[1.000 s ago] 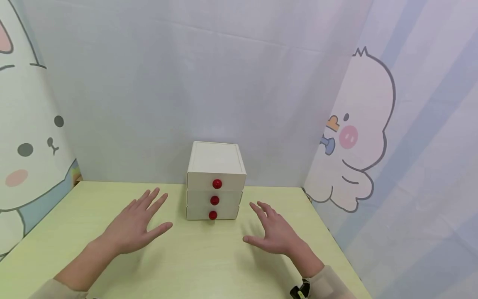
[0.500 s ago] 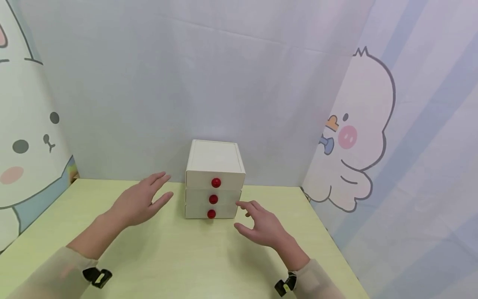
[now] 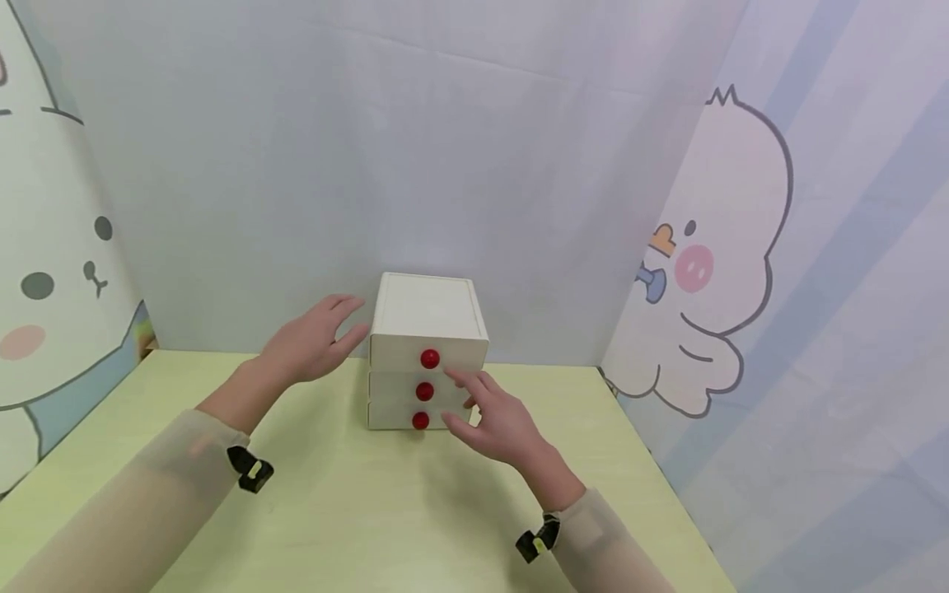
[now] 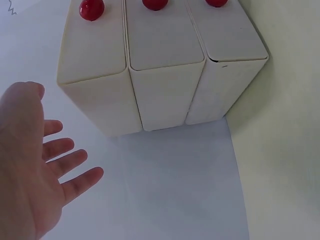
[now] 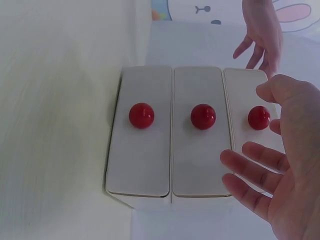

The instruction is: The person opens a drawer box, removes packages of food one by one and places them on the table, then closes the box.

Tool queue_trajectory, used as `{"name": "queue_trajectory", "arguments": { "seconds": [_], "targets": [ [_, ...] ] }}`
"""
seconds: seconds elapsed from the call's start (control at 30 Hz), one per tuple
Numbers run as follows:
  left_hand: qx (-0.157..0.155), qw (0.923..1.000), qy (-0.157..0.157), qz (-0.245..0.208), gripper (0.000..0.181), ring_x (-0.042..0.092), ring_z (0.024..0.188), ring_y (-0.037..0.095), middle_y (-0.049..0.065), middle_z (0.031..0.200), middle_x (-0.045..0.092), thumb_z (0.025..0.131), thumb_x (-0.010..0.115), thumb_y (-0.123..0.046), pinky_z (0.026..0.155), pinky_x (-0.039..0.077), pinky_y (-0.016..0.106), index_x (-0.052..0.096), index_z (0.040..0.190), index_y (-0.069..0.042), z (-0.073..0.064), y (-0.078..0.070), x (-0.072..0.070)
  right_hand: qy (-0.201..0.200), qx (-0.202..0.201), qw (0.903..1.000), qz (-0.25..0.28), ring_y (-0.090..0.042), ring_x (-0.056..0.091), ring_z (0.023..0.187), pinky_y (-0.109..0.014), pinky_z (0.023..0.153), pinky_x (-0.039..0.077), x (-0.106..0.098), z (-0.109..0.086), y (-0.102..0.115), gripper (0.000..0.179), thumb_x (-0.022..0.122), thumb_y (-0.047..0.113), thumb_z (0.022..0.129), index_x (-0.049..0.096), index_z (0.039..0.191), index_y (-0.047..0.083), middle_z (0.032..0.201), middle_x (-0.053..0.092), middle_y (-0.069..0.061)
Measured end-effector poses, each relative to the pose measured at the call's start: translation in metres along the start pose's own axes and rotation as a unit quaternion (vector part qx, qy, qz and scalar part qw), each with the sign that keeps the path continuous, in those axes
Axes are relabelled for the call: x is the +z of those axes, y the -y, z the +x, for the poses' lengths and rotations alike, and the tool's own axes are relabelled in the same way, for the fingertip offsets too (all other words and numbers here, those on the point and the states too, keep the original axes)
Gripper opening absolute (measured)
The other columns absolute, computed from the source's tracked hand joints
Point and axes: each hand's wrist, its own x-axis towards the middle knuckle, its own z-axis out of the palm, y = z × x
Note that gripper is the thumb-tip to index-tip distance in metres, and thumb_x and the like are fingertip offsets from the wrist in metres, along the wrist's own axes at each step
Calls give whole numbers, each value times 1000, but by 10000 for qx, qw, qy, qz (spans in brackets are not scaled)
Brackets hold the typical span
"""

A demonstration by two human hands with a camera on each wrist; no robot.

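Note:
A small white drawer box (image 3: 430, 306) with three stacked drawers stands at the back of the table. Each drawer front carries a round red knob; the top knob (image 3: 430, 358), middle knob (image 3: 424, 391) and bottom knob (image 3: 420, 421) all show, and every drawer is closed. My left hand (image 3: 311, 339) hovers beside the box's upper left side, fingers extended, holding nothing. In front of the right part of the drawer fronts is my right hand (image 3: 498, 418), fingers loosely bent and thumb apart, also holding nothing. The right wrist view shows its fingers (image 5: 250, 170) near the top drawer.
The pale yellow-green table (image 3: 356, 511) reaches back to a plain grey-white curtain (image 3: 371, 165). Printed cartoon figures decorate the side curtains, a rabbit (image 3: 52, 247) at left and a chick (image 3: 730, 231) at right. Both wrists wear black straps (image 3: 539, 539).
Both hands have moved forward toward the drawer box. The left rose to its upper left side; the right came leftward in front of the drawers, its fingers bending more.

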Motion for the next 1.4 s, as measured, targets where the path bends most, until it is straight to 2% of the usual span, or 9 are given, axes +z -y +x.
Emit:
{"name": "queue_trajectory", "arguments": {
  "seconds": [0.13, 0.4, 0.63, 0.87, 1.07, 1.23, 1.4],
  "targets": [
    [-1, 9999, 28, -151, 72, 35, 161, 48, 27, 174, 36, 117, 39, -50, 129, 34, 69, 36, 169, -1, 20, -5, -4, -134, -55, 9999, 70, -19, 76, 105, -29, 73, 60, -1, 8, 6, 67, 73, 34, 104, 47, 165, 23, 142, 66, -8],
    [133, 9996, 87, -250, 65, 36, 161, 46, 26, 173, 37, 117, 41, -45, 131, 32, 66, 41, 169, -6, 66, -16, -12, -80, 28, 9996, 276, -20, 76, 104, -32, 81, 63, 3, 17, 13, 70, 70, 36, 106, 41, 169, 27, 145, 66, -6],
    [175, 9992, 268, -250, 62, 34, 162, 48, 27, 174, 35, 117, 40, -44, 133, 30, 65, 45, 167, -6, 96, -25, -9, -144, 9, 9995, 281, -20, 77, 103, -33, 81, 63, 5, 20, 15, 70, 71, 34, 105, 41, 168, 23, 144, 67, -8],
    [48, 9986, 414, -331, 62, 30, 165, 46, 25, 177, 32, 117, 43, -44, 135, 26, 62, 47, 167, -9, 109, -24, 8, -204, 28, 9990, 408, -23, 77, 101, -30, 78, 63, 8, 26, 16, 68, 71, 32, 105, 42, 166, 23, 141, 67, -7],
    [26, 9960, 623, -645, 62, 15, 171, 44, 19, 182, 24, 116, 41, -45, 138, 17, 64, 45, 169, -12, 113, -19, 23, -191, 42, 9979, 624, -24, 78, 97, -32, 81, 63, 14, 35, 15, 66, 71, 30, 105, 45, 165, 20, 139, 66, -8],
    [109, 9931, 658, -960, 62, 1, 172, 45, 16, 184, 20, 115, 45, -43, 139, 7, 65, 43, 170, -14, 117, -14, 29, -234, 56, 9966, 788, -19, 78, 91, -33, 84, 65, 18, 46, 15, 63, 73, 25, 103, 48, 161, 17, 137, 69, -8],
    [165, 9906, 738, -1136, 57, -1, 173, 42, 11, 185, 20, 115, 49, -37, 139, 6, 65, 48, 167, -16, 116, -12, 30, -259, 179, 9935, 1093, -20, 82, 94, -31, 83, 66, 24, 58, 17, 53, 73, 19, 103, 56, 153, 15, 136, 70, -9]
  ]
}}
